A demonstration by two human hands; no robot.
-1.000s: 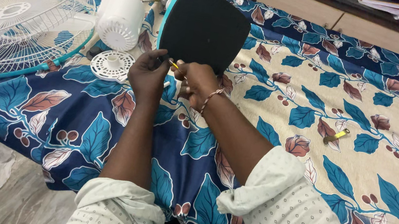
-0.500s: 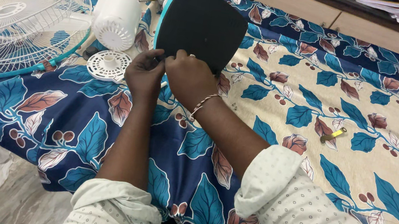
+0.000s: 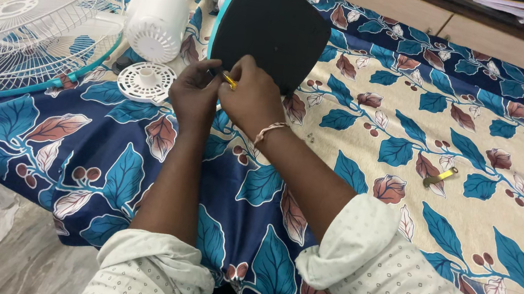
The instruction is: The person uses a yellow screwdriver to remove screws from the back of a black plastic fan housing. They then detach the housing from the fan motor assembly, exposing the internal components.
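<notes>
Since half a second ago, my hands have barely shifted, though a small yellow piece [image 3: 229, 81] now shows between them again. Both forearms reach forward side by side, sleeves rolled to the elbows, wrists meeting at the lower edge of the black base [image 3: 270, 30]. My left hand [image 3: 195, 94] is curled, fingertips gathered against the base's teal rim. My right hand [image 3: 251, 98], a bracelet at the wrist, is bent over with fingers pinched on the yellow piece. That base stands tilted on the leaf-print bed [image 3: 371, 134]. Just left of it lie a white motor housing [image 3: 156, 22], a white disc [image 3: 146, 81] and a fan grille [image 3: 18, 27]. A yellow clip [image 3: 440, 177] lies well apart on the right.
</notes>
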